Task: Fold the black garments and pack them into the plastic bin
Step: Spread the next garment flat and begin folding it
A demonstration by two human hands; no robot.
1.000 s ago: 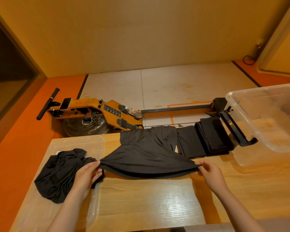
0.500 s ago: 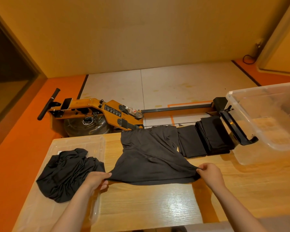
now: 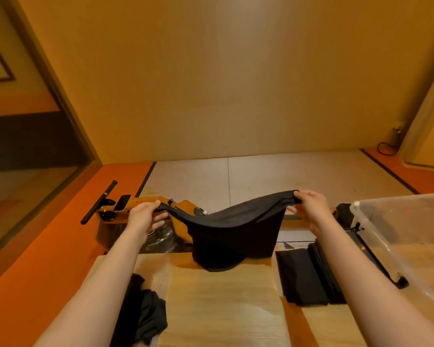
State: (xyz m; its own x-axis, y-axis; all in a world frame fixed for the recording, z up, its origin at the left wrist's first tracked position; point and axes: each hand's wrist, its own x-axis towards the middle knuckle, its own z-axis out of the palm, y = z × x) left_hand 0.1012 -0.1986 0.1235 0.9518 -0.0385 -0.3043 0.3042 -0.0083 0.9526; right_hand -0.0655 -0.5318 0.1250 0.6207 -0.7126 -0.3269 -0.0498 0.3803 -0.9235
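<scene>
One garment [image 3: 236,236] pinched by left hand [image 3: 143,216], right hand [image 3: 311,209].

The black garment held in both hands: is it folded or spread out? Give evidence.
Spread out: the left hand and right hand hold the black garment by its top edge, wide apart, so it hangs loose.

The plastic bin [image 3: 411,221] (right side) runs off frame.
</scene>
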